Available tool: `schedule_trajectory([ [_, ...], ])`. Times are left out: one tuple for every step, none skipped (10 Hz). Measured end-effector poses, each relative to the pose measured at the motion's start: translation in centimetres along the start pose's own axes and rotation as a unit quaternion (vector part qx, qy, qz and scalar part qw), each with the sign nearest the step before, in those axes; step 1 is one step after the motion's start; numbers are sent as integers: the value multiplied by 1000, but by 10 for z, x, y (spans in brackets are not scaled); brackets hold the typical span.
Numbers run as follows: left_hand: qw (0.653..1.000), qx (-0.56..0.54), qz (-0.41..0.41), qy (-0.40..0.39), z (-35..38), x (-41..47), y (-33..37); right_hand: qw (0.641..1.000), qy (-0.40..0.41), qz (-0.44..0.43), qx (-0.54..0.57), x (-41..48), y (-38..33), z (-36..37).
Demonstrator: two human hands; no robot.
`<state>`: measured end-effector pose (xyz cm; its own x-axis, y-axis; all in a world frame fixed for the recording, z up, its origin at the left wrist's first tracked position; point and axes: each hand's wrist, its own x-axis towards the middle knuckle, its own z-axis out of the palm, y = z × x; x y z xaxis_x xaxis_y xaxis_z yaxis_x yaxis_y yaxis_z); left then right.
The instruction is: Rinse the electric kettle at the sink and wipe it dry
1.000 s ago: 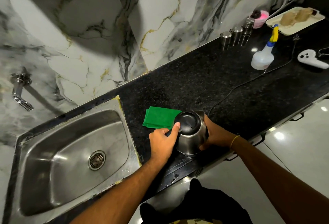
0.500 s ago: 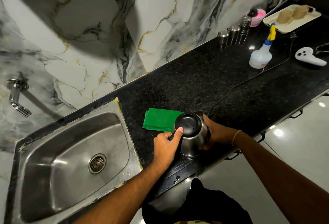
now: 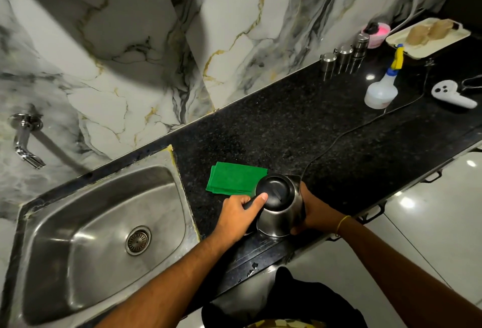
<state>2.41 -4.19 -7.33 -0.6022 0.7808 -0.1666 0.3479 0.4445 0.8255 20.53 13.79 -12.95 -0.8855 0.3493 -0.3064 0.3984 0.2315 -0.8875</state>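
A steel electric kettle (image 3: 280,214) with a black lid stands upright near the front edge of the black granite counter (image 3: 300,129). My left hand (image 3: 240,214) grips its black handle, thumb resting on the lid's rim. My right hand (image 3: 314,213) is wrapped around the kettle's right side. A folded green cloth (image 3: 232,177) lies flat just behind the kettle, partly hidden by it. The steel sink (image 3: 86,226) is to the left, dry-looking, with a wall tap (image 3: 24,142) above it and no water running.
A thin black cord (image 3: 360,127) runs from the kettle across the counter to the right. Further right stand a white spray bottle (image 3: 382,90), a white controller (image 3: 452,94), three steel canisters (image 3: 344,55), a pink tub (image 3: 377,34) and a tray (image 3: 427,38).
Both hands and the kettle stay almost where they were; my left thumb has slid slightly along the lid. The view has shifted a little.
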Motion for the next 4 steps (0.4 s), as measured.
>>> schedule_trajectory([
  [1000, -1, 2, -8, -4, -1, 1, 999, -17, 18, -38, 4, -2, -5],
  [999, 40, 25, -22, -12, -3, 2, 995, -28, 44, -89, 8, -17, -17],
  [988, 142, 66, -9, -29, 3, 9, 987, 2, 26, -160, 26, -51, -45],
  [959, 248, 127, 54, -65, 16, 20, 971, 36, -43, -234, 53, -104, -64],
])
